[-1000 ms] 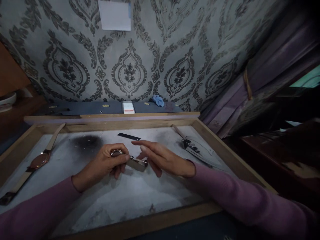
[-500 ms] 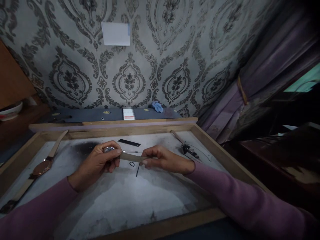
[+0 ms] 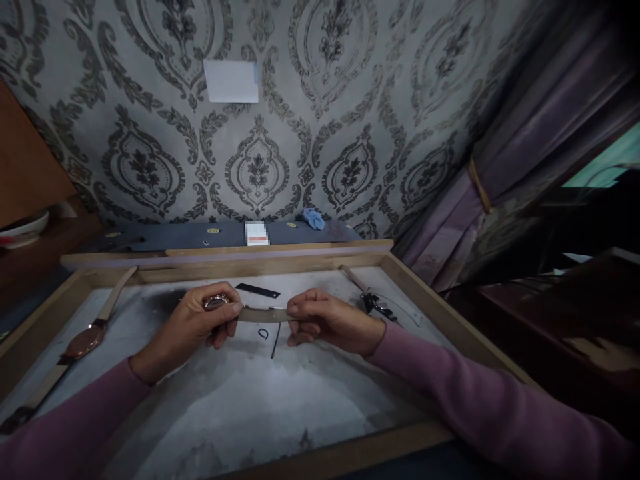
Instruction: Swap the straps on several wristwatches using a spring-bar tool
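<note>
a: head view. where's the watch (image 3: 217,303)?
b: in the left hand (image 3: 200,319), thumb and fingers clamped on it.
a: right hand (image 3: 333,321)?
b: fingertips pinched on the far end of the strap (image 3: 263,316), drawn between both grips.
a: nearby?
b: black blade (image 3: 257,291) just beyond the strap; black loop (image 3: 263,333) on the near side.

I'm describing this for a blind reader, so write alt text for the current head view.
Over a wooden-sided tray, the left hand holds a round watch and the right hand pinches a greyish strap stretched between them. A rose-gold watch lies at left; a black strip lies beyond the hands; patterned wallpaper rises behind.
</note>
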Tool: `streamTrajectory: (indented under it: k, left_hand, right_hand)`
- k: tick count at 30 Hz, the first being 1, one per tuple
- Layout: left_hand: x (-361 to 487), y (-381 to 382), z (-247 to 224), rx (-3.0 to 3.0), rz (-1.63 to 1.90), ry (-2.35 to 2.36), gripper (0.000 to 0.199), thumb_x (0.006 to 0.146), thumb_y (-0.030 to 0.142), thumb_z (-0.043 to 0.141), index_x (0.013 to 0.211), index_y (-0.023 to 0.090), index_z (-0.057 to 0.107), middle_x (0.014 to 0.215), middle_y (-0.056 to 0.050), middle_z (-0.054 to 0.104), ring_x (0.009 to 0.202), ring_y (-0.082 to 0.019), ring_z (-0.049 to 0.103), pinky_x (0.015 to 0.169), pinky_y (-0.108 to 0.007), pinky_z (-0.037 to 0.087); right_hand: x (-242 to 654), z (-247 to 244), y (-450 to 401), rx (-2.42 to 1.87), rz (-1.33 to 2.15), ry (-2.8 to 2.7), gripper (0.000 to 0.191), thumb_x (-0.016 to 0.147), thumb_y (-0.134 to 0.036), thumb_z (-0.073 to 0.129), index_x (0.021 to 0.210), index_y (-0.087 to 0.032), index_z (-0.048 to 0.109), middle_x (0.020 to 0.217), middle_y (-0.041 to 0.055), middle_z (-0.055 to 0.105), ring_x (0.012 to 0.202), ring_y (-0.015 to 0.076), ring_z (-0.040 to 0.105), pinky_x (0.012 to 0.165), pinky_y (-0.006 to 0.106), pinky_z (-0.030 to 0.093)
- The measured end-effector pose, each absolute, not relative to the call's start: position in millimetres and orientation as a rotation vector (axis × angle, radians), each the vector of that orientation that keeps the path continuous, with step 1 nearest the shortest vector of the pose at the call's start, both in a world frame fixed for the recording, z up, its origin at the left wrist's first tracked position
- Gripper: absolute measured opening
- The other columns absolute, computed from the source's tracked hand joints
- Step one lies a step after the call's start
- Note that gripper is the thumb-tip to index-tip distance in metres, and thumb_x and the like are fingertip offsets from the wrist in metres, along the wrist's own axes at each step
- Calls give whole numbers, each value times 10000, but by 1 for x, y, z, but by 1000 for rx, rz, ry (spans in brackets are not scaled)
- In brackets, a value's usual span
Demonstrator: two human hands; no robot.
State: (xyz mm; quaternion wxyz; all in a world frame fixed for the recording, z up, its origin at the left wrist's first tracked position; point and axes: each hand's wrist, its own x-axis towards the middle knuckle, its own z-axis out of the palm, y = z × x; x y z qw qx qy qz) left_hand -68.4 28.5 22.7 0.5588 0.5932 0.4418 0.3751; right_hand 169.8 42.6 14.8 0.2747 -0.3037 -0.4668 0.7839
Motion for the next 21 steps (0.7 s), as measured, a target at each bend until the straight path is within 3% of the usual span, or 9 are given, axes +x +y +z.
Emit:
streamTrajectory:
  k: [10, 21]
  left_hand:
    - [-63, 27, 18, 1381, 903, 1054, 284, 785, 416, 664, 709, 173, 540, 505, 48, 565, 372, -57, 428, 378, -166, 259]
    - [-63, 29, 16, 1315, 951, 1018, 298, 784, 427, 671, 704, 181, 523, 511, 53, 560, 374, -53, 407, 389, -173, 238]
  right_hand:
    - [158, 23, 33, -889, 2053, -965, 391, 639, -302, 825, 530, -165, 475, 399, -121, 379, 388, 26, 350, 589, 241, 507]
    - [152, 14, 32, -971, 1810, -992, 413, 611, -361, 862, 634, -169, 497, 544, -78, 484, 549, 70, 501, 592, 214, 491]
